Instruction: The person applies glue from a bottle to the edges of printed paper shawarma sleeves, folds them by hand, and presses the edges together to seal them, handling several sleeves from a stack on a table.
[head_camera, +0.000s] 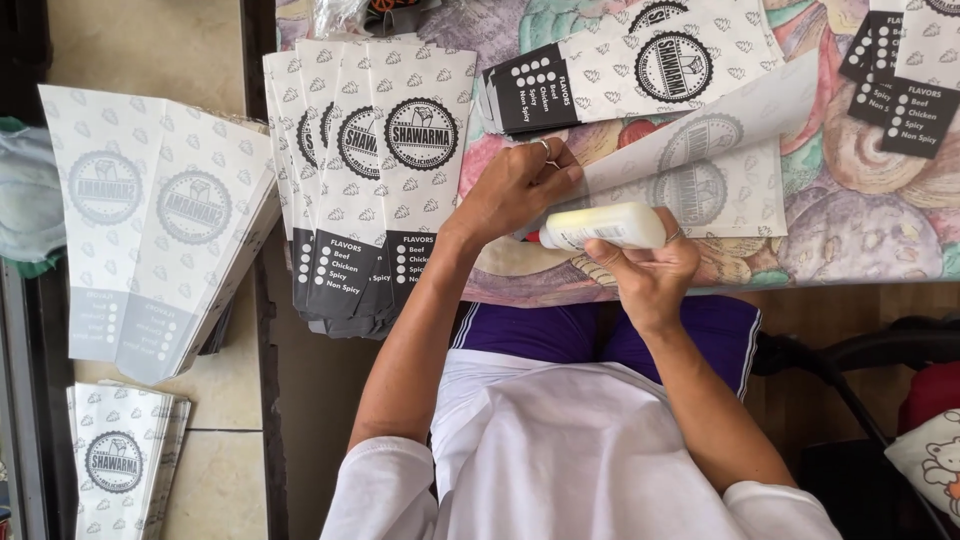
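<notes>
Nearest: person's lap, white top and purple shorts, seated at the tabletop (880, 262) edge, which has a colourful patterned cover. Right hand (650, 275) has its grip wrapped round a white squeeze bottle (610, 226), held roughly sideways with the nozzle end pointing left, just over the near tabletop edge. Left hand (515, 188), ring on one finger, lies palm down with its grip loose and holding nothing, fingers pressing the left end of a flat white paper sleeve (700, 165). The sleeve is printed side down with a round logo showing through faintly; it runs from the left hand up and right across the tabletop. Bottle nozzle sits right next to the left hand's fingers, near the sleeve edge; whether it touches the paper is unclear. Left of the hands, a fanned stack of printed sleeves (370, 170) hangs over the tabletop corner. Further back, another sleeve pile (630, 65), more at far right (900, 70). On the floor at left, face-down sleeves (150, 230) and a small stack (120, 460).
</notes>
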